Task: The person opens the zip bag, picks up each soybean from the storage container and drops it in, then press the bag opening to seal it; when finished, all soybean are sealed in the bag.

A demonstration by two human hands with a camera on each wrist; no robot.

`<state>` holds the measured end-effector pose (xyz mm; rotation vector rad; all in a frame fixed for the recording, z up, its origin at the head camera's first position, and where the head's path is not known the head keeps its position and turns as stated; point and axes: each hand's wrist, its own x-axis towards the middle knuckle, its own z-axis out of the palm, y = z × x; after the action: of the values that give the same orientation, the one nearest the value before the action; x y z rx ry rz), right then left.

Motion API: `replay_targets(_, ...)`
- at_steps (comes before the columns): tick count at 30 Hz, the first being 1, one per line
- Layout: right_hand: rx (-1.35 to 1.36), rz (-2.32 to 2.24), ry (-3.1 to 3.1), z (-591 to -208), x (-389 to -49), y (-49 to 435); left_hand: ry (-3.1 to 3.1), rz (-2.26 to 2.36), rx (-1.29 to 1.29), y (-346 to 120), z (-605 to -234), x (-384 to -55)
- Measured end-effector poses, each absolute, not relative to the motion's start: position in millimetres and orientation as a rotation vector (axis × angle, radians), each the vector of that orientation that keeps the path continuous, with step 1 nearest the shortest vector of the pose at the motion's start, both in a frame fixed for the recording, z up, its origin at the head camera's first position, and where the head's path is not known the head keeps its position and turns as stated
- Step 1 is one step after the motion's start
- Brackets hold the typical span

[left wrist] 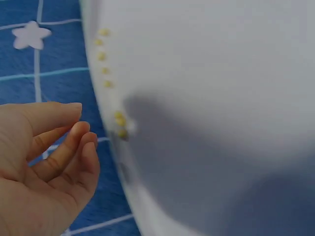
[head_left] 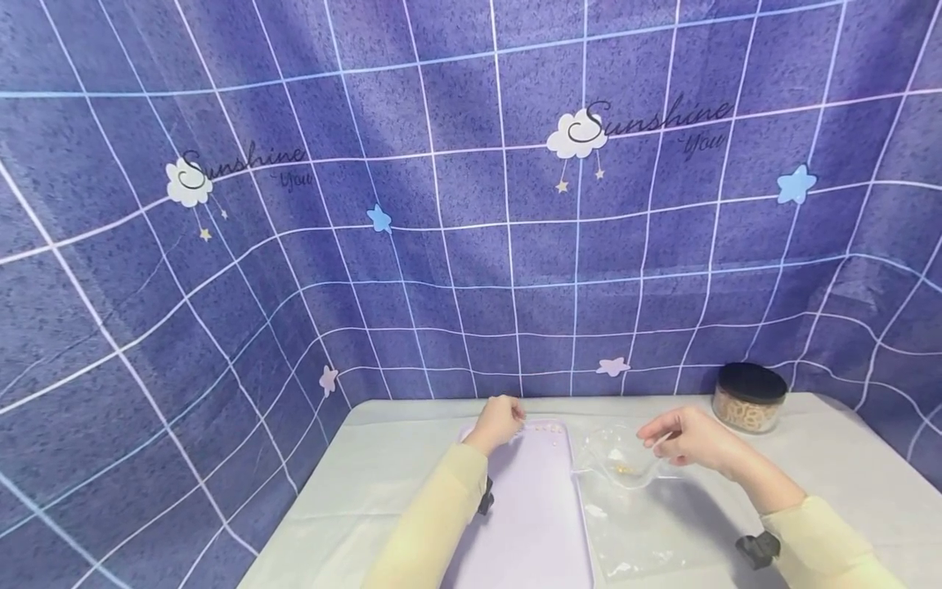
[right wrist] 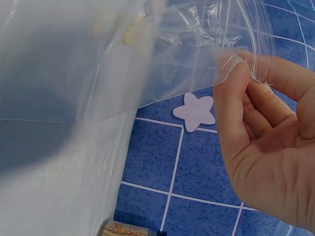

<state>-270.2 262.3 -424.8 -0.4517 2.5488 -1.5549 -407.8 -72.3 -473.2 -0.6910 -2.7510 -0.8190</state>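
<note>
My right hand (head_left: pixel 692 438) pinches the edge of a clear zip-top plastic bag (right wrist: pixel 177 73) between thumb and fingers, close by its zip strip. A few small yellow pieces (right wrist: pixel 130 32) lie inside the bag. Over the far end of a lilac tray (head_left: pixel 526 523) is my left hand (head_left: pixel 499 421), its fingers loosely bent. In the left wrist view, a small gap shows between thumb and fingertips, with nothing visible there. Several small yellow pieces (left wrist: pixel 106 71) sit in a loose row along the tray's far edge, beside the left fingertips.
At the back right of the white-covered table (head_left: pixel 412 421) stands a clear jar (head_left: pixel 749 405) with a black lid and ring-shaped pieces inside. The bag lies to the right of the tray. A blue-purple grid-patterned cloth (head_left: pixel 456 245) hangs behind and to the left.
</note>
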Motion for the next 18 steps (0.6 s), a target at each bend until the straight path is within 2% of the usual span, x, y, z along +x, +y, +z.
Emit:
replay_targets(9, -0.446, -1.568, 2.529, -426, -270, 264, -2.795, -0.772, -0.683, -81, -497, -413)
replay_targets(18, -0.438, -1.544, 2.556, -427, -272, 265, -2.821, -0.727, -0.662, -76, -495, -411)
